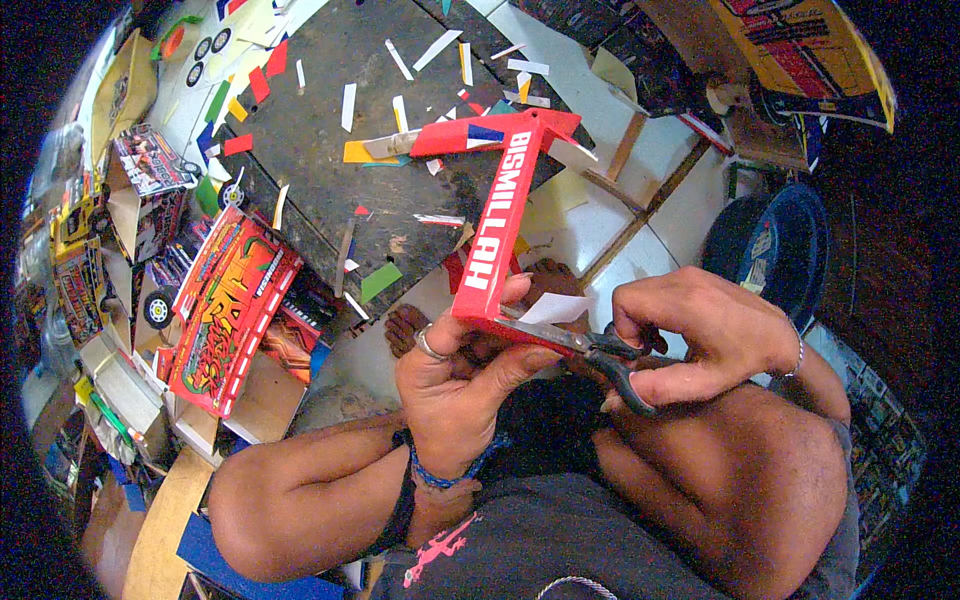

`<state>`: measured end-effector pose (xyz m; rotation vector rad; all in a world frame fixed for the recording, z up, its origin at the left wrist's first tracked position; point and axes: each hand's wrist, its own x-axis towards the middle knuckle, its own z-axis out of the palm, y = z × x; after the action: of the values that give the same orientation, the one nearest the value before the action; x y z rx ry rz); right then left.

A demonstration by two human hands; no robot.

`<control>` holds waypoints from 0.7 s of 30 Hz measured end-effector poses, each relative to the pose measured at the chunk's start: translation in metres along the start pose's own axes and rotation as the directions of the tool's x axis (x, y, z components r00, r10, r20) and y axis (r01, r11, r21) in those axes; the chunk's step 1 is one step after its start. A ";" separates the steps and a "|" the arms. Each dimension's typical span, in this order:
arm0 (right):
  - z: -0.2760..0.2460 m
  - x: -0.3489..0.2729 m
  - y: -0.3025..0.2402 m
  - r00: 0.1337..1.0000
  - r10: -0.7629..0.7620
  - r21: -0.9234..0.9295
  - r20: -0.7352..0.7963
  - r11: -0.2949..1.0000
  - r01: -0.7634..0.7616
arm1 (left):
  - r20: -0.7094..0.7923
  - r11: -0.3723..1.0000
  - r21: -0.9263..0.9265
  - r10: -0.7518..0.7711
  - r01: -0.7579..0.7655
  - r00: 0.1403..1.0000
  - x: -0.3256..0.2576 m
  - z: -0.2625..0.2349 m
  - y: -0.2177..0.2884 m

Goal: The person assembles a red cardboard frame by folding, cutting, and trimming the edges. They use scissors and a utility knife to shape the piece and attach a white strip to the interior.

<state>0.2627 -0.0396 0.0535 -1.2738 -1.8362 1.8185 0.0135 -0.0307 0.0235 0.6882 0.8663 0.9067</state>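
Note:
My left hand [450,385], with a ring and a braided bracelet, is closed on the lower end of a red panel piece [510,195] with white lettering. This bent, L-shaped piece reaches up over the dark board. In my right hand [700,325] are scissors [622,378] with black handles, my thumb and fingers at the loops. The blades point left and meet the panel's lower edge beside my left thumb; their tips are partly hidden. A small white flap [553,308] sticks up just above the blades.
Paper and plastic offcuts [380,282] litter the dark board [300,180]. Printed toy truck parts [235,310] and small wheels [158,308] crowd the left. A dark blue tub [790,250] stands at the right, below a yellow printed panel [815,60]. My bare knees flank my hands.

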 end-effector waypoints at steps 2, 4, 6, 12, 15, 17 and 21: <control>0.000 0.001 0.000 1.000 0.000 -0.006 0.002 1.000 0.000 | 0.004 1.000 0.009 0.011 -0.011 1.000 0.000 0.000 -0.001; -0.002 0.001 -0.001 0.999 0.029 0.006 0.024 1.000 -0.029 | 0.013 1.000 0.001 0.017 -0.017 1.000 0.001 0.000 -0.001; -0.004 0.000 -0.002 0.996 0.073 0.026 0.061 0.997 -0.074 | 0.014 1.000 -0.010 0.008 -0.008 1.000 0.001 0.000 -0.001; -0.002 -0.001 0.011 0.999 0.035 0.051 -0.018 0.998 -0.034 | -0.075 1.000 -0.002 -0.018 0.018 0.997 0.003 -0.002 -0.001; 0.003 -0.005 0.030 0.989 -0.006 0.122 -0.148 0.992 0.025 | -0.041 0.996 -0.066 -0.062 0.059 0.997 0.004 -0.007 -0.001; 0.011 -0.001 0.050 0.960 0.192 0.511 -0.203 0.857 -0.063 | -0.063 0.994 -0.093 -0.071 0.066 0.995 0.003 -0.008 -0.001; 0.028 -0.002 0.090 0.793 0.557 0.497 -0.245 0.775 -0.391 | -0.040 0.974 -0.227 -0.031 0.021 0.999 0.004 -0.009 0.002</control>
<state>0.2791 -0.0754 -0.0327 -1.8682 -0.8787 1.8758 0.0066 -0.0248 0.0194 0.4596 0.7934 0.9830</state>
